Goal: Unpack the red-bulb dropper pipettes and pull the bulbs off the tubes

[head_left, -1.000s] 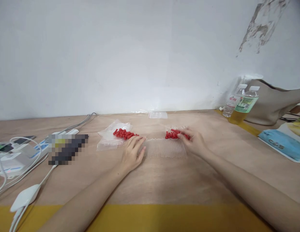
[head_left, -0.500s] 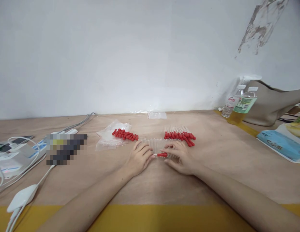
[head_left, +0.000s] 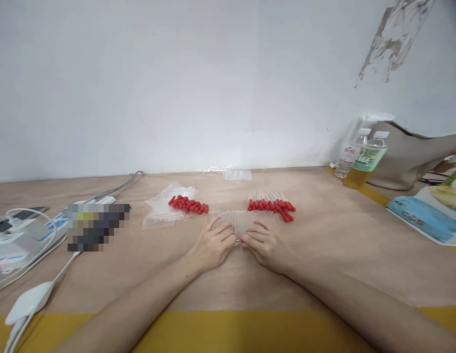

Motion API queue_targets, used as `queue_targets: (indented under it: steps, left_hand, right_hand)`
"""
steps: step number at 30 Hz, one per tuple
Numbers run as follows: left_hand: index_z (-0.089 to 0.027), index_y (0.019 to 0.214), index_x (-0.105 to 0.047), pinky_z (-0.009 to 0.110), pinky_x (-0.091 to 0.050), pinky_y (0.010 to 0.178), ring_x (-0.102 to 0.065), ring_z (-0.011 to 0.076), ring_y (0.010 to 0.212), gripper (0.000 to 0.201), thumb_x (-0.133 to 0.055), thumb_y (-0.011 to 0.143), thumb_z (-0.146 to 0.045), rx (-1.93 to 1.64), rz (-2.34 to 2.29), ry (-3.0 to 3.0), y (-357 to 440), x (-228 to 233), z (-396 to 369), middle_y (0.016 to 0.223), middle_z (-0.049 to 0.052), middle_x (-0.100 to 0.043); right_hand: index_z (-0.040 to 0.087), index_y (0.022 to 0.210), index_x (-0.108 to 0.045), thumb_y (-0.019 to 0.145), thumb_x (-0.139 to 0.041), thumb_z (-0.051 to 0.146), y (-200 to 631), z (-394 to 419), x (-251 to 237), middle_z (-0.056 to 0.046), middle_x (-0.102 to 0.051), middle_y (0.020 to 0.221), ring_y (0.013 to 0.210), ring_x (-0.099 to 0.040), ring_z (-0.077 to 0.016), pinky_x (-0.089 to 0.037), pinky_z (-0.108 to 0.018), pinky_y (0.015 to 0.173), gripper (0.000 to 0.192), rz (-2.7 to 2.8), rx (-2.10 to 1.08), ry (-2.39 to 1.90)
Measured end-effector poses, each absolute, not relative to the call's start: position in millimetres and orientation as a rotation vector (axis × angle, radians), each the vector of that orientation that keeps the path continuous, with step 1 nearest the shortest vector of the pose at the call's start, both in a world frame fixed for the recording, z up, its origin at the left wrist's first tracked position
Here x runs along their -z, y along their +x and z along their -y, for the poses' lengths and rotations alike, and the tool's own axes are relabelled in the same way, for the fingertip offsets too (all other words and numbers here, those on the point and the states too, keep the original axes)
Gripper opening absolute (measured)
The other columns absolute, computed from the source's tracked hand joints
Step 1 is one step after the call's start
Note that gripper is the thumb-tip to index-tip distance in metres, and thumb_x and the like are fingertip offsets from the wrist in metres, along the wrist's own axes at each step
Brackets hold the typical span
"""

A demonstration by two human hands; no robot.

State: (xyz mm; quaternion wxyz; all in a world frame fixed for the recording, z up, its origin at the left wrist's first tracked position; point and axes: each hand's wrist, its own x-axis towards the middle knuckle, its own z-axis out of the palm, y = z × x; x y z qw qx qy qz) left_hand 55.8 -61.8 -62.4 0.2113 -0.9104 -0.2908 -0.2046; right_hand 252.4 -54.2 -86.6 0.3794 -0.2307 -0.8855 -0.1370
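Close to the middle of the table, my left hand (head_left: 215, 245) is closed in a pinch on the end of a glass dropper tube, which its fingers mostly cover. Facing it, my right hand (head_left: 266, 249) grips a red rubber bulb (head_left: 243, 243) at that tube; only a sliver of red shows. Under and beyond my fingers lies a row of clear glass tubes (head_left: 240, 219). Loose red rubber bulbs (head_left: 187, 204) are heaped behind my left hand. Behind my right hand sit droppers with red bulbs (head_left: 271, 205), their glass tubes pointing to the wall.
Clear plastic bags (head_left: 158, 208) lie under the loose bulbs, and another bag (head_left: 237, 175) is by the wall. On the left are a power strip with chargers (head_left: 20, 245) and cables. Two bottles (head_left: 367, 159), a grey bag (head_left: 397, 162) and a blue packet (head_left: 421, 218) occupy the right.
My right hand has closed around the red bulb, which was plainly visible between my hands before and is now mostly covered. My two hands' fingertips are nearer each other.
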Motion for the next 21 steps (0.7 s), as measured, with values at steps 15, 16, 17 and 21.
queue_targets:
  steps: [15, 16, 17, 21]
  left_hand:
    - [-0.019, 0.074, -0.054, 0.041, -0.029, 0.097, -0.049, 0.0182, 0.105, 0.019, -0.039, 0.085, -0.018, 0.656, 0.84, -2.628, 53, 62, 68, 0.079, 0.003, -0.062]
    - [-0.019, 0.074, -0.054, 0.041, -0.029, 0.097, -0.049, 0.0184, 0.104, 0.019, -0.039, 0.085, -0.019, 0.664, 0.84, -2.632, 52, 62, 68, 0.079, 0.003, -0.062]
    - [-0.019, 0.074, -0.053, 0.041, -0.03, 0.096, -0.049, 0.0186, 0.103, 0.019, -0.038, 0.086, -0.019, 0.671, 0.841, -2.638, 51, 62, 68, 0.078, 0.003, -0.062]
    - [-0.018, 0.07, -0.05, 0.034, -0.042, 0.076, -0.054, 0.0173, 0.079, 0.024, -0.033, 0.087, -0.02, 0.729, 1.001, -2.598, 32, 65, 62, 0.069, 0.003, -0.056]
  right_hand:
    - [0.011, 0.105, -0.056, 0.084, -0.036, 0.006, 263, 61, 71, -0.007, -0.065, 0.083, 0.088, -0.059, -0.0163, -0.048, -0.036, 0.089, 0.029, 2.274, 0.65, -0.322]
    - [0.011, 0.106, -0.055, 0.084, -0.035, 0.005, 264, 61, 69, -0.007, -0.065, 0.085, 0.089, -0.059, -0.0161, -0.048, -0.036, 0.088, 0.031, 2.287, 0.686, -0.292]
    - [0.011, 0.107, -0.054, 0.084, -0.034, 0.004, 267, 60, 67, -0.007, -0.065, 0.086, 0.09, -0.058, -0.0159, -0.048, -0.035, 0.088, 0.032, 2.299, 0.719, -0.268]
    - [0.013, 0.106, -0.056, 0.084, -0.037, 0.007, 285, 54, 65, -0.007, -0.065, 0.088, 0.092, -0.056, -0.0172, -0.047, -0.038, 0.087, 0.03, 2.284, 0.706, -0.314]
